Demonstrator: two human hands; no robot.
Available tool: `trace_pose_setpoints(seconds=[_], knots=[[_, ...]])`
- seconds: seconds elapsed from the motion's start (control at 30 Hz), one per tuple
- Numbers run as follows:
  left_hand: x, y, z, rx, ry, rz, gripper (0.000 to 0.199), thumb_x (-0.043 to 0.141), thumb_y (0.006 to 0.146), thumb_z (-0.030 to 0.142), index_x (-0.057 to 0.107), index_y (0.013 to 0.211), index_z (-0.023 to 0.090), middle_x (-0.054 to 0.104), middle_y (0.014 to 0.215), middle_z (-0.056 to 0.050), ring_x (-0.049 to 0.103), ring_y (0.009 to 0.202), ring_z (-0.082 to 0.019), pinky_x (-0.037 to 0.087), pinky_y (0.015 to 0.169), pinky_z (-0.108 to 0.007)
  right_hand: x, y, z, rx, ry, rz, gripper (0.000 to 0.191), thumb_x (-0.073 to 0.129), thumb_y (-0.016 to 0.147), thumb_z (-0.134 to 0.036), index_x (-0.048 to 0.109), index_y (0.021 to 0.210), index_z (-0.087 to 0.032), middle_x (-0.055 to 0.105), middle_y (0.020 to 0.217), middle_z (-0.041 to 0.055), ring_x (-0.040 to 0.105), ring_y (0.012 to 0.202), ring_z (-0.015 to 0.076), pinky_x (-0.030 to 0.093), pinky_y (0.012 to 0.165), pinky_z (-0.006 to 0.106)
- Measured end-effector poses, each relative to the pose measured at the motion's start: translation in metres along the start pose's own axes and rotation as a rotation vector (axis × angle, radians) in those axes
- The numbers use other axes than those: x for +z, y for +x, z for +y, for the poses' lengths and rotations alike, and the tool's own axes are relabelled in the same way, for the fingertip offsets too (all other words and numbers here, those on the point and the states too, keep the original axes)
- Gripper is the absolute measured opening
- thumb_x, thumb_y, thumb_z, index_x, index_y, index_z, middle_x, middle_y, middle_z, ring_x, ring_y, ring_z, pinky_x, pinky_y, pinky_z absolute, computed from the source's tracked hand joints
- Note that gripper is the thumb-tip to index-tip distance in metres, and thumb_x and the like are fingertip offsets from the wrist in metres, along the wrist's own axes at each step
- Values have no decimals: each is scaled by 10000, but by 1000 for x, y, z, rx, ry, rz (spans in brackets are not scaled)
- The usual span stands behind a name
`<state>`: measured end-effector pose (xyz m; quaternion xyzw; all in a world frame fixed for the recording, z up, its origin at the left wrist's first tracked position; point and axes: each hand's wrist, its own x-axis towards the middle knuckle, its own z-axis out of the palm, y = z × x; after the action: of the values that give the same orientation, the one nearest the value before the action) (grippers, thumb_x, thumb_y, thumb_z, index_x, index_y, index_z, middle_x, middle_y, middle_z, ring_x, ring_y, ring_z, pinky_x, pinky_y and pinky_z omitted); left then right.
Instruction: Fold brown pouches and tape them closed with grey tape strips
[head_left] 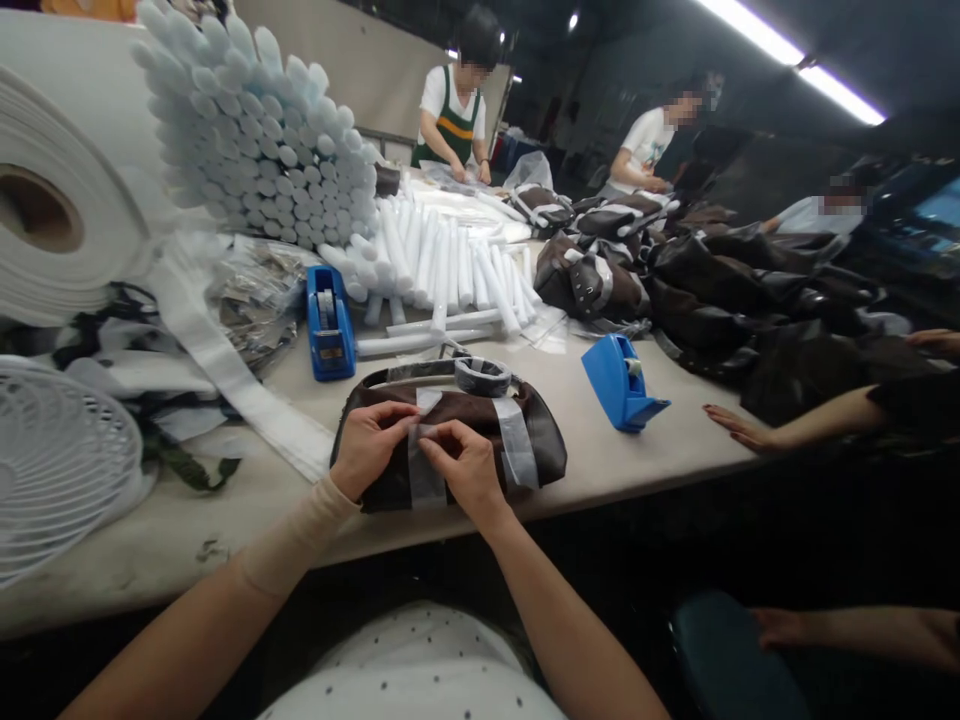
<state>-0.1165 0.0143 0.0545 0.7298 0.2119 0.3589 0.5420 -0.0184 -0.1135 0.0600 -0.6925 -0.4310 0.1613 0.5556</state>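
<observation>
A dark brown leather handbag (546, 440) lies in front of me at the table's near edge. Two whitish strips wrap across it: a left wrapping strip (427, 487) and a right wrapping strip (517, 445). My left hand (373, 446) rests over the bag's left part, thumb and forefinger pinched at the upper part of the left strip. From the other side my right hand (470, 468) pinches the same strip, its fingertips close to the left ones. Any small piece of tape between the fingertips is too small to make out. A wrapped, ring-shaped part (482, 377) sits on top of the bag.
Blue tape dispensers stand behind left (330, 325) and right (621, 385). White rolled tubes (442, 265) pile up at the back. At left are a large white roll (82, 130) and a white plastic basket (64, 465). Brown bags (720, 280) heap at right, near a co-worker's hand (742, 430).
</observation>
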Motion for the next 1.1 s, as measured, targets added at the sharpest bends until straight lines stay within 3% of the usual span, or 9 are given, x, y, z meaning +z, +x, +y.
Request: trace_pose_setpoints(seconds=[0.07, 0.17, 0.33, 0.5, 0.63, 0.73, 0.97, 1.1], knots=[[-2, 4, 3, -26, -41, 28, 214, 708, 757, 327, 747, 872, 151, 763, 878, -57, 704, 826, -209, 556, 799, -320, 0, 4, 2, 24, -34, 13, 177, 643, 836, -336, 653, 804, -163, 652, 749, 6, 587, 684, 130, 452, 659, 237], [-2, 4, 7, 118, 34, 77, 165, 674, 809, 306, 743, 869, 169, 746, 907, -51, 687, 865, -193, 543, 821, -316, -3, 11, 1, 38, -122, 7, 170, 635, 827, -325, 635, 761, -169, 646, 716, 2, 583, 654, 128, 446, 636, 236], [-4, -6, 9, 407, 399, 83, 144, 592, 899, 247, 729, 920, 205, 707, 961, -48, 645, 904, -179, 507, 830, -336, -7, 23, 0, -7, -338, 13, 101, 688, 777, -218, 622, 716, -171, 646, 714, 14, 586, 670, 139, 449, 660, 254], [0, -17, 13, 583, 712, -11, 145, 557, 924, 183, 697, 952, 205, 713, 977, -34, 638, 923, -184, 442, 816, -369, -13, 35, 4, 158, -300, -110, 92, 666, 752, -144, 628, 671, -166, 646, 636, 11, 580, 554, 125, 444, 541, 230], [9, -24, 19, 586, 840, -66, 163, 528, 939, 167, 685, 946, 207, 713, 962, -31, 638, 908, -177, 416, 818, -377, -19, 44, 3, 322, -247, -208, 99, 616, 697, -71, 602, 662, -162, 581, 518, -22, 518, 388, 110, 393, 386, 209], [15, -29, 20, 566, 911, -83, 190, 509, 950, 174, 692, 910, 203, 715, 934, -38, 638, 880, -181, 413, 798, -377, -23, 48, -1, 362, -198, -274, 134, 580, 672, -36, 570, 630, -163, 538, 447, -43, 511, 361, 108, 382, 348, 187], [24, -30, 20, 467, 1083, -137, 173, 539, 920, 150, 702, 877, 192, 703, 898, -52, 633, 857, -208, 427, 752, -381, -19, 47, 4, 324, -244, -278, 148, 576, 704, -47, 548, 625, -169, 521, 454, -46, 513, 368, 104, 374, 357, 190], [31, -40, 23, 394, 1182, -208, 188, 503, 922, 127, 686, 956, 157, 699, 959, -88, 641, 931, -233, 454, 760, -380, -17, 47, 12, 179, -412, -181, 141, 687, 706, -89, 570, 718, -166, 572, 565, -32, 558, 511, 109, 437, 528, 222]])
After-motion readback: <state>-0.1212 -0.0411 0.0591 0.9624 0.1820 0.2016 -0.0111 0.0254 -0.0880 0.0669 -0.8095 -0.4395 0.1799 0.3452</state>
